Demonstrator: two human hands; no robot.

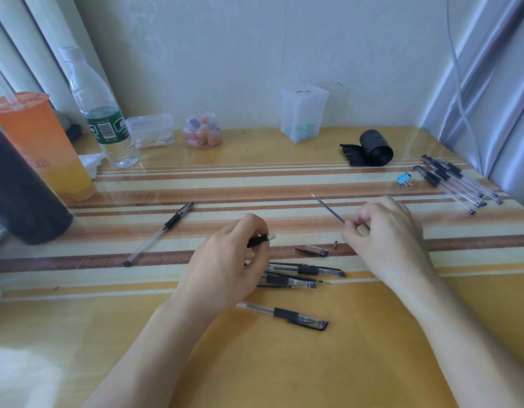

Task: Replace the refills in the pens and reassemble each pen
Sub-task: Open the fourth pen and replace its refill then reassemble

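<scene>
My left hand point(225, 260) grips a pen barrel point(262, 239) by its black rubber sleeve, open end pointing right. My right hand point(384, 231) pinches a thin dark refill point(328, 209), its tip pointing up-left and away from the barrel. Between the hands lie a loose pen cap point(312, 250) and a small metal tip cone point(335, 245) on the table. Several capped pens point(306, 275) lie just below my left hand, and one more pen point(296, 318) lies nearer to me. An uncapped pen point(160, 232) rests at the left.
A bundle of pens point(458, 184) and a blue binder clip point(405, 179) sit at the far right. A black roll point(372, 148), clear boxes point(303, 114), a candy jar point(201, 129), a water bottle point(98, 113) and an orange drink cup point(39, 145) line the back and left.
</scene>
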